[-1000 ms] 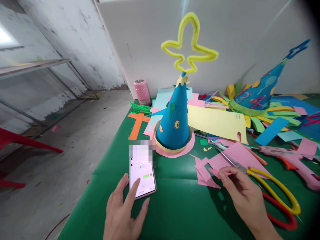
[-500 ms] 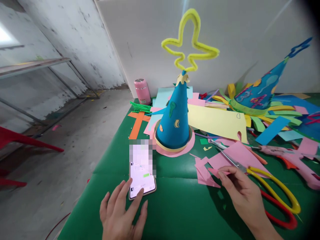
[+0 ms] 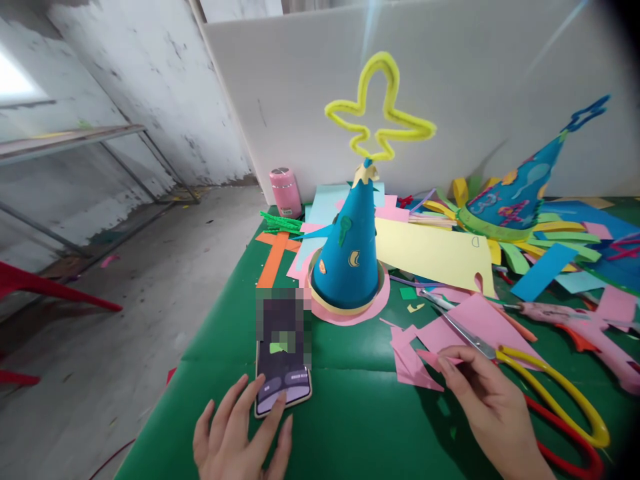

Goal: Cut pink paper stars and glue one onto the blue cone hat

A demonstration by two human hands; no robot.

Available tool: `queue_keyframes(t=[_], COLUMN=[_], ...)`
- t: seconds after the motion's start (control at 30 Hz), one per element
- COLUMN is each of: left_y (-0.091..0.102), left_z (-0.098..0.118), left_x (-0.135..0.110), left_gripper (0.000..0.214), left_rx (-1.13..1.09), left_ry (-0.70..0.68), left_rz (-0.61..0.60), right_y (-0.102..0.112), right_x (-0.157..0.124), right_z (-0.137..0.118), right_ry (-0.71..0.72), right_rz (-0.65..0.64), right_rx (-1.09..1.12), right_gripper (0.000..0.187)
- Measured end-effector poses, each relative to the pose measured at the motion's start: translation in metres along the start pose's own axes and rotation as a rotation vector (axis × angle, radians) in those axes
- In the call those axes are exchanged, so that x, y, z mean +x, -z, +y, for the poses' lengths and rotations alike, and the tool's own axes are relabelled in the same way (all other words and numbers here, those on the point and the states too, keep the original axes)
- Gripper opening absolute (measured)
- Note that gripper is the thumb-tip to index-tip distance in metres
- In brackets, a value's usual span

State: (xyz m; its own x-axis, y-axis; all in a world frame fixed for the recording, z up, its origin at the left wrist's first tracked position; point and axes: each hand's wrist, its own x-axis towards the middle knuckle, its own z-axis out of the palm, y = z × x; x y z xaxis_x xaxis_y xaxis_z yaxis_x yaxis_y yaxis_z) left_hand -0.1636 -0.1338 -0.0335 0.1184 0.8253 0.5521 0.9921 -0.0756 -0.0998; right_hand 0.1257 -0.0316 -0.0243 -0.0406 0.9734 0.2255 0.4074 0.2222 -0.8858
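My left hand (image 3: 240,440) lies open at the near edge of the green table (image 3: 350,413), its fingers spread and one fingertip on the lower end of a smartphone (image 3: 281,360) whose screen is now dark. My right hand (image 3: 487,407) is closed in a pinch on a small pink paper scrap (image 3: 431,358), beside the yellow-and-red scissors (image 3: 540,390). Behind the phone stands a blue paper cone hat (image 3: 350,253) topped with a yellow pipe-cleaner star (image 3: 380,110), on a pink paper ring.
Coloured paper sheets and strips cover the table's right side: a yellow sheet (image 3: 430,250), pink pieces (image 3: 475,320), a second blue cone hat (image 3: 520,187), a pink glue gun (image 3: 580,323). A pink flask (image 3: 285,192) stands by the white board. Red chair legs (image 3: 45,287) at left.
The phone screen has gone from a bright chat page to a dark one. My left hand has slid back toward me. The view tilted slightly; the right hand keeps its pinch.
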Motion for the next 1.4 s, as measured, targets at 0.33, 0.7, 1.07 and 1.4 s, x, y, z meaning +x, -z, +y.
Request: queue_keyframes(t=[0.33, 0.7, 1.07, 1.4], left_y=[0.0012, -0.0002, 0.0019, 0.0003], left_z=[-0.0019, -0.0033, -0.0019, -0.0014], left_x=[-0.0001, -0.0015, -0.0021, -0.0008], left_gripper=[0.024, 0.024, 0.024, 0.025], left_rx=[0.006, 0.012, 0.011, 0.003], left_ry=[-0.002, 0.006, 0.024, 0.018], left_rz=[-0.004, -0.015, -0.029, -0.026], right_y=[-0.0011, -0.0004, 0.0004, -0.0001], right_x=[-0.0003, -0.0006, -0.0020, -0.0012], right_z=[0.0016, -0.0003, -0.0005, -0.0040], right_ry=[0.001, -0.008, -0.002, -0.018], right_rz=[-0.007, 0.003, -0.007, 0.010], right_rx=[-0.025, -0.006, -0.011, -0.003], right_gripper=[0.012, 0.011, 0.011, 0.014])
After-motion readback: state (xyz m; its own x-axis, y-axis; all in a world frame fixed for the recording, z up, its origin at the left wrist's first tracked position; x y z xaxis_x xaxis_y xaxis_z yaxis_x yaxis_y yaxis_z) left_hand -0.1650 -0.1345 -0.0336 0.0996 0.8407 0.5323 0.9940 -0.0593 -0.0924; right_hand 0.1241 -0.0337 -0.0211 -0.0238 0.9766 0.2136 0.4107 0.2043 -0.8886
